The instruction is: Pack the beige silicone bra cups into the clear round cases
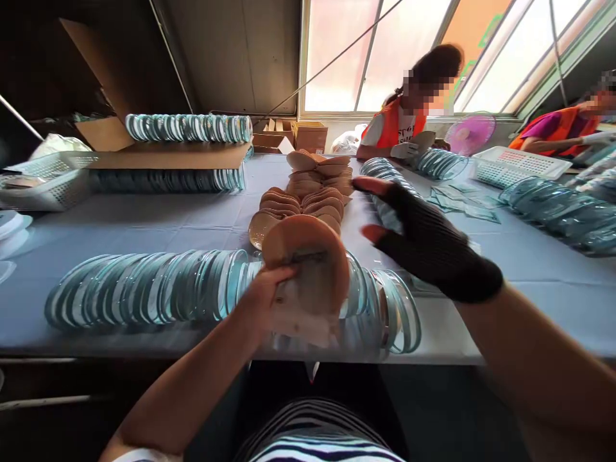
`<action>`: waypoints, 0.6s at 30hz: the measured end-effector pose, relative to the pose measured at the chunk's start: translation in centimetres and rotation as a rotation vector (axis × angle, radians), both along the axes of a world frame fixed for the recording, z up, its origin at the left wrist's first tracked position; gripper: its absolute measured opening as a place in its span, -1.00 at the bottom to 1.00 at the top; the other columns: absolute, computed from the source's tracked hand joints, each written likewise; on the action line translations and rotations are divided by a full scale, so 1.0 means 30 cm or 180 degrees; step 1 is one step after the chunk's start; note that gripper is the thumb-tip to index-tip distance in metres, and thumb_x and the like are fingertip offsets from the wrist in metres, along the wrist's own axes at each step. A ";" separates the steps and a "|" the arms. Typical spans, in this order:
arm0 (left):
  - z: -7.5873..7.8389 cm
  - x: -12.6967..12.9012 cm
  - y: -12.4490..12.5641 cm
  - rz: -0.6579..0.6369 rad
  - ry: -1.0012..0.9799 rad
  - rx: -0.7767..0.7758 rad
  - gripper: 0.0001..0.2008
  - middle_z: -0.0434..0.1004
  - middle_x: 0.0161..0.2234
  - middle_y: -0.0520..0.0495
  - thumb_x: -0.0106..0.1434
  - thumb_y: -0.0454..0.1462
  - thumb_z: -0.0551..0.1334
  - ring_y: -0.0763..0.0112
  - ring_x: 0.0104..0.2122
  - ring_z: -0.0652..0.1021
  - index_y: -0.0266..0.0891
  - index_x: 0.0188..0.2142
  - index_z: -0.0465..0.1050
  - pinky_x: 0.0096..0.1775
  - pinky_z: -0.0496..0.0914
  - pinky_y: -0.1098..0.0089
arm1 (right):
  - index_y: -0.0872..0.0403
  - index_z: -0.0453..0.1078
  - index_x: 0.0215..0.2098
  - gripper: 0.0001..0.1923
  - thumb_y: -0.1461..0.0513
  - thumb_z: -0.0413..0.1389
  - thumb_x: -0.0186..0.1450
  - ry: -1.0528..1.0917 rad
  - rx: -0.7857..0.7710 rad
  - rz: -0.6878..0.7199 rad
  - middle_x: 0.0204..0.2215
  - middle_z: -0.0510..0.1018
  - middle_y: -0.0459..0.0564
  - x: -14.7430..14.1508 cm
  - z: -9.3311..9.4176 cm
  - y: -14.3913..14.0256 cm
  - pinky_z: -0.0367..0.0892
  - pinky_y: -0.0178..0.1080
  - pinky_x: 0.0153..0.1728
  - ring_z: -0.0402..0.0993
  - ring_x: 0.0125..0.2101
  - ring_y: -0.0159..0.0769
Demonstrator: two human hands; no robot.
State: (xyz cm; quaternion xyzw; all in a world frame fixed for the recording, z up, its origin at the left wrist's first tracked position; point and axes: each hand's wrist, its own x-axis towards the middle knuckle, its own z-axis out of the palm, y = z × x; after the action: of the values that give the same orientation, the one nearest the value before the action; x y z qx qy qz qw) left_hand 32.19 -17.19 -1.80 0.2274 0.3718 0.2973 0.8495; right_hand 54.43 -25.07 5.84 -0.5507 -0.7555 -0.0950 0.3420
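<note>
One gloved right hand [423, 240] outstretched

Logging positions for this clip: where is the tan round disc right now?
In the head view, centre foreground: the tan disc is held upright by the left hand, in front of the near row of glass discs.

The bare left hand [262, 292] is closed in a grip; the gloved right hand [423, 240] hovers, fingers spread.

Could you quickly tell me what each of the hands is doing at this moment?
Left hand: closed on a round tan disc above the row of glass discs.
Right hand, in a fingerless glove: open, holding nothing.
</note>
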 end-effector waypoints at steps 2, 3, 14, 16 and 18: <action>0.010 -0.026 0.036 0.0264 0.0197 -0.0043 -0.59 0.62 -0.50 -0.10 0.20 -0.40 0.25 0.21 -0.61 0.60 -0.36 0.06 0.43 -0.52 0.52 0.30 | -0.19 0.04 0.39 -0.32 0.02 0.10 0.36 0.0412 0.0320 -0.0466 0.27 0.32 0.09 0.025 -0.149 -0.163 0.31 0.11 0.23 0.30 0.24 0.02; 0.014 -0.033 0.053 0.0406 0.0199 -0.0036 -0.63 0.62 -0.50 -0.10 0.23 -0.40 0.22 0.23 -0.60 0.60 -0.36 0.05 0.44 -0.52 0.52 0.31 | -0.18 -0.04 0.41 -0.20 -0.03 0.14 0.30 0.0380 0.0131 -0.0688 0.32 0.23 0.14 0.021 -0.239 -0.234 0.30 0.19 0.22 0.22 0.28 0.12; -0.023 0.076 0.013 0.0339 0.0108 0.0321 -0.63 0.66 -0.38 -0.14 0.22 -0.41 0.24 0.22 -0.48 0.66 -0.33 0.04 0.44 -0.27 0.61 0.18 | 0.04 0.02 0.38 -0.29 0.12 0.09 0.33 0.0479 0.0229 -0.1724 0.30 0.19 0.28 0.211 -0.633 -0.268 0.25 0.24 0.22 0.12 0.33 0.09; -0.031 0.087 -0.002 0.0538 0.0142 0.0454 -0.61 0.67 -0.34 -0.13 0.18 -0.40 0.28 0.23 -0.45 0.66 -0.30 0.03 0.46 -0.27 0.61 0.19 | 0.06 0.11 0.34 -0.38 0.09 0.06 0.36 0.0664 0.0253 -0.1369 0.29 0.23 0.27 0.259 -0.633 -0.228 0.25 0.18 0.24 0.16 0.32 0.04; -0.032 0.102 -0.021 0.0775 0.0140 0.0526 -0.63 0.66 -0.34 -0.09 0.12 -0.38 0.34 0.28 -0.44 0.65 -0.28 -0.04 0.50 -0.26 0.59 0.25 | 0.04 0.20 0.29 -0.45 0.04 0.02 0.40 0.0819 0.0256 -0.1105 0.30 0.24 0.24 0.251 -0.625 -0.206 0.22 0.16 0.26 0.17 0.32 0.01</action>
State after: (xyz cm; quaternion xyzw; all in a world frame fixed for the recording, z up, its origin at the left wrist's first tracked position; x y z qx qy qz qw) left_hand 35.24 -17.83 -2.75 0.2563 0.3893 0.4228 0.7772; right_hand 61.96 -31.25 -12.91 -0.6660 -0.5951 -0.1115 0.4357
